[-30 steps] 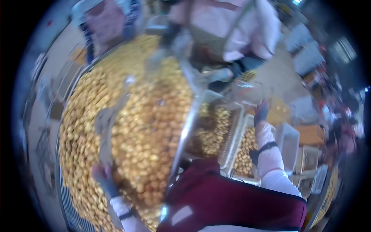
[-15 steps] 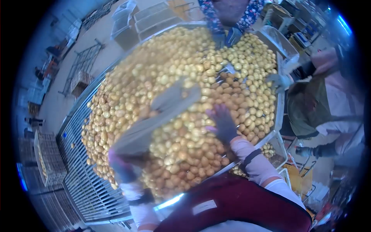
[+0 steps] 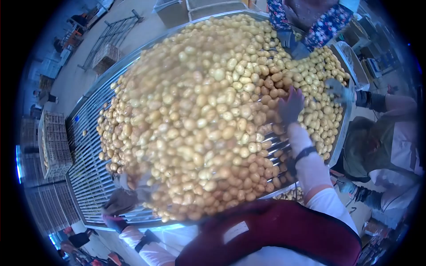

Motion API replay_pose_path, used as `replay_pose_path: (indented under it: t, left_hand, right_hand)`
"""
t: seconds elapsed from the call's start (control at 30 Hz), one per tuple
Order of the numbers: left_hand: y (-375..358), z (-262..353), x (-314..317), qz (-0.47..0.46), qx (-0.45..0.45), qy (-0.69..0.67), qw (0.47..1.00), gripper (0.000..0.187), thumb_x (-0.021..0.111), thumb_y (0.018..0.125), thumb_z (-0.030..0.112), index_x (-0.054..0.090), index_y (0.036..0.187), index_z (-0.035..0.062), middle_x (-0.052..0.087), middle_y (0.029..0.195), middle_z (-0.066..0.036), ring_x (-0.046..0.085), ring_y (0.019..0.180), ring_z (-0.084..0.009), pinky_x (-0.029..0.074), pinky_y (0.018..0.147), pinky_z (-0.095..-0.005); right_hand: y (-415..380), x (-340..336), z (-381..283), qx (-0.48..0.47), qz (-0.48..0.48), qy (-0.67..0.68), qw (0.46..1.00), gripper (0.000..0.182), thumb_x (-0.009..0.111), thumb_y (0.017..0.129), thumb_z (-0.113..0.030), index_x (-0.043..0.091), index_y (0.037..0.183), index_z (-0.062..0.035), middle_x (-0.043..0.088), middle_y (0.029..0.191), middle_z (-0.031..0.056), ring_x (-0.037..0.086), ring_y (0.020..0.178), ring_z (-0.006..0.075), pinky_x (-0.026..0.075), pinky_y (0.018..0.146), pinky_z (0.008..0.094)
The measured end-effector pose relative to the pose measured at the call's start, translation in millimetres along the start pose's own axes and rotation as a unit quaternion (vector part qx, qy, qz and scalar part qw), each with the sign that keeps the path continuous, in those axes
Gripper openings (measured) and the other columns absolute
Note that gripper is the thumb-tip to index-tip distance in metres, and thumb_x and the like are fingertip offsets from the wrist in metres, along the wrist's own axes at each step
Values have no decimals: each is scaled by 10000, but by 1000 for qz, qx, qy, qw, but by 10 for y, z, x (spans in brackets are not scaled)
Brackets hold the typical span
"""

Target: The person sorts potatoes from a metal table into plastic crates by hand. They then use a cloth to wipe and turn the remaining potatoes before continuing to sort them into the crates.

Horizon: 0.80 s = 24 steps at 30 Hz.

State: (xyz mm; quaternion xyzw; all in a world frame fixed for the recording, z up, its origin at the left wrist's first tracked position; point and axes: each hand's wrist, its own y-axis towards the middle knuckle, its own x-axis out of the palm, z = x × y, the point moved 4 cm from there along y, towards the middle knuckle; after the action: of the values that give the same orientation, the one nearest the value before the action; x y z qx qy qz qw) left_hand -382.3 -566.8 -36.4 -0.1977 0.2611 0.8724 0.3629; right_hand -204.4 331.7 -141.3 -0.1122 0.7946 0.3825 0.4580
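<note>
A large heap of potatoes (image 3: 195, 119) covers most of a slatted metal table (image 3: 86, 155). At the table's near left edge, my left hand (image 3: 115, 222) is closed on a piece of grey-brown cloth (image 3: 120, 201), bunched and blurred, beside the heap's lower left side. My right hand (image 3: 290, 106), in a dark glove with purple fingertips, lies over potatoes on the right side with its fingers apart. Bare slats show just below that hand.
Across the table, a person's gloved hands (image 3: 295, 48) reach into the potatoes from floral sleeves. At the right, another person's gloved hand (image 3: 339, 90) touches the heap's edge. Crates (image 3: 57, 142) stand at the left, and a grey bin (image 3: 172, 14) stands beyond the far edge.
My left hand has moved left and down, and the cloth, earlier stretched over the potatoes, is now bunched. My right hand has moved up and right. Slats now show below it. The view has shifted.
</note>
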Motion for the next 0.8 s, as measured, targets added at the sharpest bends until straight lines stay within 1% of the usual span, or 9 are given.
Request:
replay_pose_path:
  t: [0.03, 0.1, 0.13, 0.2, 0.37, 0.4, 0.5, 0.6, 0.8]
  left_hand:
    - [-395, 282, 141, 24, -127, -121, 984, 539, 589, 954, 317, 478, 1394, 26, 545, 1343, -153, 518, 1213, -273, 417, 1036, -400]
    - [-774, 284, 573, -36, 21, -83, 996, 570, 587, 969, 310, 422, 1425, 11, 517, 1348, -163, 518, 1176, -273, 432, 987, -391]
    - [-963, 323, 825, -67, 100, -41, 992, 615, 566, 987, 300, 356, 1480, -3, 525, 1357, -189, 550, 1174, -292, 466, 956, -370]
    - [-1736, 1086, 1342, -190, 162, -71, 966, 580, 606, 952, 235, 409, 1447, 7, 539, 1318, -162, 561, 1157, -318, 480, 966, -390]
    - [-3204, 2611, 1990, -437, 409, -98, 795, 311, 637, 906, 98, 607, 1206, 24, 618, 1157, -122, 578, 1112, -323, 408, 1042, -433]
    - [-3381, 2904, 2075, -500, 486, -112, 708, 378, 658, 870, 143, 608, 1234, 56, 605, 1193, -132, 561, 1118, -343, 406, 1039, -450]
    - [-3994, 2809, 2284, -382, 592, -99, 703, 448, 667, 844, 227, 607, 1272, 108, 587, 1229, -130, 529, 1152, -333, 398, 1039, -462]
    - [-4290, 2800, 2461, -358, 612, -50, 703, 440, 670, 827, 269, 619, 1242, 134, 606, 1184, -115, 550, 1120, -349, 430, 982, -471]
    - [-4114, 2675, 2523, -425, 526, -143, 722, 339, 686, 769, 146, 643, 1102, 97, 623, 976, -136, 588, 908, -379, 456, 828, -490]
  right_hand:
    - [-130, -117, -165, -41, 85, 42, 995, 445, 579, 934, -296, 567, 1316, -69, 559, 1319, 172, 517, 1210, 355, 403, 987, 510]
    - [-559, -383, -743, -45, -77, 284, 955, 425, 649, 867, -267, 609, 1222, -37, 605, 1206, 155, 569, 1127, 358, 441, 962, 469]
    - [-741, -460, -1082, -177, -173, 337, 909, 282, 624, 902, -235, 658, 1122, -63, 669, 1045, 119, 644, 917, 313, 500, 823, 420]
    - [-950, -889, -1725, -265, -342, 289, 854, 290, 678, 871, -199, 644, 1137, -91, 651, 1060, 129, 622, 981, 345, 503, 842, 439]
    - [-1206, -625, -1514, -137, -290, 393, 862, 309, 646, 909, -194, 611, 1189, -67, 632, 1124, 160, 619, 1034, 338, 503, 891, 429]
    - [-1197, -569, -1436, -95, -302, 418, 851, 309, 634, 920, -194, 605, 1198, -62, 629, 1140, 164, 619, 1043, 339, 501, 903, 427]
    - [-1162, -661, -1409, -171, -230, 425, 859, 254, 630, 917, -123, 608, 1154, -32, 645, 1054, 175, 636, 951, 347, 513, 839, 411]
    - [-1127, -760, -1295, -39, -369, 466, 803, 280, 611, 953, -157, 606, 1200, -24, 661, 1087, 121, 651, 1026, 269, 522, 891, 357]
    - [-1462, -1072, -1000, 199, -388, 746, 504, 353, 529, 1028, -188, 530, 1336, -16, 630, 1201, 55, 628, 1094, 182, 520, 981, 296]
